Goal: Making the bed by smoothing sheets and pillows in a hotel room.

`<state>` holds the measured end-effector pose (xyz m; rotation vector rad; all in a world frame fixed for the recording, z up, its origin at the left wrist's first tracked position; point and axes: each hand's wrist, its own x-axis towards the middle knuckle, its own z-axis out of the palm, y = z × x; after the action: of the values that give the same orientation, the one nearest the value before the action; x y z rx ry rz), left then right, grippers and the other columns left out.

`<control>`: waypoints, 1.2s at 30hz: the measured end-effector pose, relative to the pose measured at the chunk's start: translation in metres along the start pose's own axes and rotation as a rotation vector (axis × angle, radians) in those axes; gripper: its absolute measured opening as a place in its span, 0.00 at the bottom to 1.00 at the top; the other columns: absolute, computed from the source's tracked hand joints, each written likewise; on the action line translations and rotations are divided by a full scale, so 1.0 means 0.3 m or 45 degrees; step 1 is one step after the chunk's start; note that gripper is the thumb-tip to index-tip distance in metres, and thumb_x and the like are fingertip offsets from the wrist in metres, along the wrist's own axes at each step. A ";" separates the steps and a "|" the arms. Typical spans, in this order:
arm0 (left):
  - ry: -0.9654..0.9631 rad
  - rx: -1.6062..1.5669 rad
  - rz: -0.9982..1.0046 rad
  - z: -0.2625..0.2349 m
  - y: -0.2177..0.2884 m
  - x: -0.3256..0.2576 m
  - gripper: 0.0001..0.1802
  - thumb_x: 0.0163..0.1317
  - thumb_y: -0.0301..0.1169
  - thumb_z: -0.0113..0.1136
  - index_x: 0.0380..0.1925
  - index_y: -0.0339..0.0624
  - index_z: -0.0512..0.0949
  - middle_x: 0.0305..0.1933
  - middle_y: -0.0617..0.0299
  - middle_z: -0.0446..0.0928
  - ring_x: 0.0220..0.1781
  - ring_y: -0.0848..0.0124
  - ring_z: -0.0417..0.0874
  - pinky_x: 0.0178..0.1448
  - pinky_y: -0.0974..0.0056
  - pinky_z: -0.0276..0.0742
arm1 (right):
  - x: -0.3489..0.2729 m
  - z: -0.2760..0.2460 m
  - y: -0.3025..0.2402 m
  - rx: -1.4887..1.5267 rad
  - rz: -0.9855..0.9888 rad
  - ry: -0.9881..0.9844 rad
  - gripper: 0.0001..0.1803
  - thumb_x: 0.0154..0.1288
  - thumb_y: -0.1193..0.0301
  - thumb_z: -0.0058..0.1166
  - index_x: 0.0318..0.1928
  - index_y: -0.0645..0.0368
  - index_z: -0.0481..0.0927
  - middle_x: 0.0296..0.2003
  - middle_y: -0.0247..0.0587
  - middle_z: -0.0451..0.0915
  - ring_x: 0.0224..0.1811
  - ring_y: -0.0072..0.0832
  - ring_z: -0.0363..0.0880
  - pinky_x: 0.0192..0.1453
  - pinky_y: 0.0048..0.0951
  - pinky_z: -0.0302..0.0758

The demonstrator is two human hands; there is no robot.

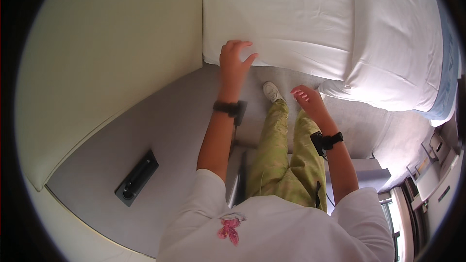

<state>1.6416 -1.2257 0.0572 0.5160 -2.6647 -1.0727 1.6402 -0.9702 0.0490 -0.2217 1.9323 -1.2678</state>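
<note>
A person's two hands stand apart beside a bed made up in white: the left hand (236, 63), thumb spread from bent fingers, is raised across the line of the near edge, while the right hand (309, 101) hangs half-curled with nothing visible in it, farther back above the floor (357, 116). The white sheet (286, 19) lies ahead of both, its long near edge running crosswise from just left of the left hand to beyond the right; the left is the nearer, though whether it touches the cloth cannot be told. Ahead and to the right of the right hand, a thicker white cover (393, 43) drapes over the side, with a blue band (449, 63) farther right. A cream panel (121, 43) rises left of the left hand.
</note>
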 end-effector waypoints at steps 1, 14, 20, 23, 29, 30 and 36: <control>-0.054 0.090 0.060 0.008 0.000 0.017 0.12 0.42 0.29 0.65 0.30 0.44 0.77 0.36 0.63 0.71 0.40 0.66 0.70 0.43 0.63 0.67 | -0.011 0.012 0.007 0.011 0.019 0.001 0.08 0.59 0.76 0.45 0.38 0.60 0.76 0.28 0.36 0.77 0.30 0.22 0.74 0.37 0.22 0.71; -0.136 -0.149 0.001 0.013 -0.036 -0.077 0.06 0.40 0.26 0.66 0.19 0.41 0.78 0.27 0.62 0.71 0.31 0.67 0.73 0.37 0.66 0.68 | -0.072 -0.006 0.166 0.000 0.143 0.098 0.09 0.59 0.74 0.45 0.38 0.60 0.76 0.30 0.39 0.78 0.34 0.24 0.77 0.40 0.24 0.72; -1.014 0.170 -0.338 -0.016 -0.238 -0.362 0.09 0.45 0.32 0.65 0.24 0.38 0.79 0.29 0.61 0.76 0.30 0.69 0.75 0.36 0.66 0.70 | -0.050 0.007 0.128 -0.011 0.170 0.019 0.09 0.59 0.73 0.45 0.38 0.60 0.76 0.30 0.39 0.78 0.34 0.24 0.76 0.40 0.24 0.72; -1.233 0.435 -0.520 0.006 -0.411 -0.457 0.14 0.49 0.36 0.62 0.33 0.40 0.77 0.37 0.59 0.75 0.38 0.69 0.76 0.42 0.66 0.70 | -0.035 0.002 0.149 -0.075 0.194 0.027 0.09 0.60 0.72 0.44 0.38 0.60 0.76 0.30 0.38 0.78 0.34 0.23 0.76 0.40 0.24 0.71; -0.800 -0.832 -1.264 0.018 -0.606 -0.474 0.26 0.57 0.38 0.55 0.55 0.43 0.64 0.52 0.56 0.69 0.54 0.63 0.71 0.52 0.62 0.68 | 0.094 -0.102 0.052 1.177 -0.021 0.290 0.14 0.64 0.70 0.41 0.48 0.62 0.70 0.43 0.41 0.74 0.46 0.30 0.72 0.53 0.29 0.67; -0.559 -1.380 -1.543 0.035 -0.609 -0.439 0.28 0.56 0.36 0.57 0.56 0.45 0.61 0.53 0.59 0.68 0.54 0.62 0.70 0.50 0.61 0.68 | 0.143 -0.127 0.035 1.583 -0.196 0.441 0.17 0.64 0.70 0.40 0.53 0.61 0.66 0.48 0.43 0.71 0.51 0.31 0.70 0.58 0.31 0.64; 0.041 -1.626 -1.472 0.089 -0.549 -0.294 0.23 0.56 0.28 0.56 0.51 0.47 0.62 0.53 0.62 0.66 0.53 0.61 0.72 0.48 0.64 0.70 | 0.230 0.052 0.122 0.520 -0.099 -0.327 0.21 0.63 0.65 0.44 0.56 0.56 0.66 0.51 0.40 0.71 0.52 0.29 0.69 0.57 0.29 0.64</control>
<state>1.7525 -1.2844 -0.0839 1.6320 -0.9267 -2.5234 1.6149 -1.0002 -0.0203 -0.2376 1.4266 -1.5713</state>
